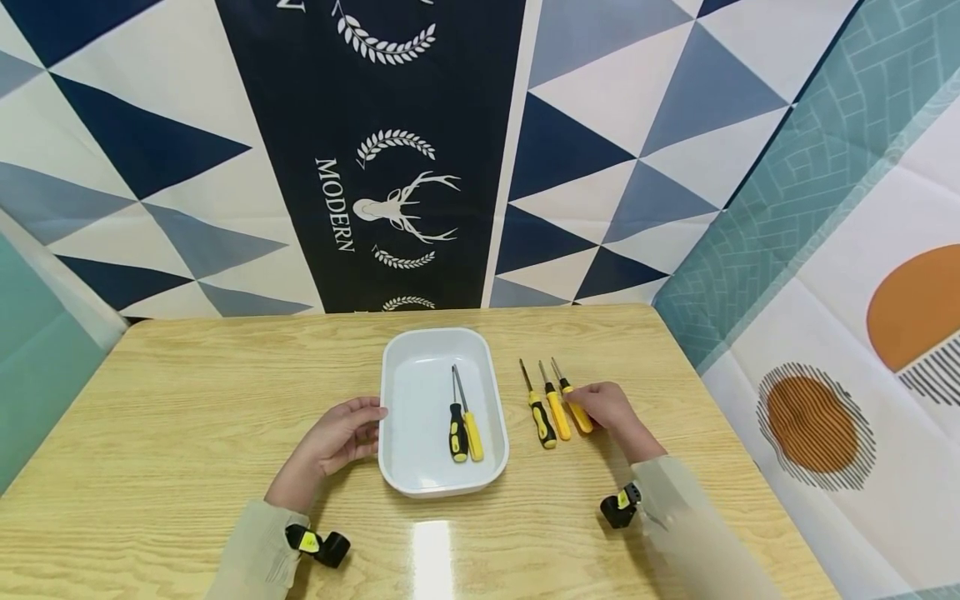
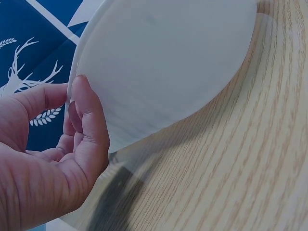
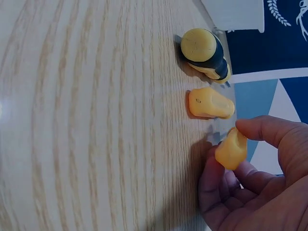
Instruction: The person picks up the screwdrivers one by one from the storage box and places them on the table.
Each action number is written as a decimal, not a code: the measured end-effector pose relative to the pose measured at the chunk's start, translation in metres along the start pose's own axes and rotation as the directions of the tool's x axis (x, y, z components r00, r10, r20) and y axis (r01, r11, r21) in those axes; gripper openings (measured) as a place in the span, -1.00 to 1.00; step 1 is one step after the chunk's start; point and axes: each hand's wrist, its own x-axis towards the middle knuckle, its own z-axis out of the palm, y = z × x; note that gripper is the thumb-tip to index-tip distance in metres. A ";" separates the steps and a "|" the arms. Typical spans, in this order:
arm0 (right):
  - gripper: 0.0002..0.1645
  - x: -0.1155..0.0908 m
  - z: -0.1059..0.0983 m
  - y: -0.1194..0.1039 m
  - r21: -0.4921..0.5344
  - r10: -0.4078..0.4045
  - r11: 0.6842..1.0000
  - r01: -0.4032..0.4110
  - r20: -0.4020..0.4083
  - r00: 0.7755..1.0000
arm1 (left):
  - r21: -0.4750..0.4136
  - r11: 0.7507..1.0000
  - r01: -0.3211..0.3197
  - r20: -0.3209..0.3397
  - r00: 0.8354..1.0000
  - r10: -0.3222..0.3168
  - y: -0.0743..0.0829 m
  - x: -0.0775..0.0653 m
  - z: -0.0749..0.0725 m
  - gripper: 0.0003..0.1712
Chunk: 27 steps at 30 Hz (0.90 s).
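Note:
A white tray [image 1: 416, 479] stands mid-table, holding a black-and-yellow screwdriver [image 1: 458, 433] and a yellow-handled screwdriver [image 1: 474, 437] side by side. My left hand [image 1: 345, 437] grips the tray's left rim, thumb over the edge and fingers outside, as the left wrist view also shows on the tray wall [image 2: 168, 62]. To the tray's right, my right hand [image 1: 606, 406] pinches the yellow handle of the rightmost screwdriver [image 3: 231, 151] between thumb and fingers. Beside it lie another yellow screwdriver [image 1: 558, 412] and a thicker black-and-yellow screwdriver [image 1: 542, 423], their tips pointing away from me.
The wooden table [image 1: 187, 433] reaches back to a patterned wall cloth [image 1: 405, 167]. Another cloth [image 1: 840, 333] hangs along the right side. Each sleeve carries a small black wrist camera [image 1: 330, 548].

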 end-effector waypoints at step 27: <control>-0.61 -0.007 0.003 -0.005 -0.019 -0.027 0.999 0.026 -0.025 0.999 | -0.011 1.000 -0.002 -0.006 1.000 0.002 -0.001 0.001 0.000 -0.50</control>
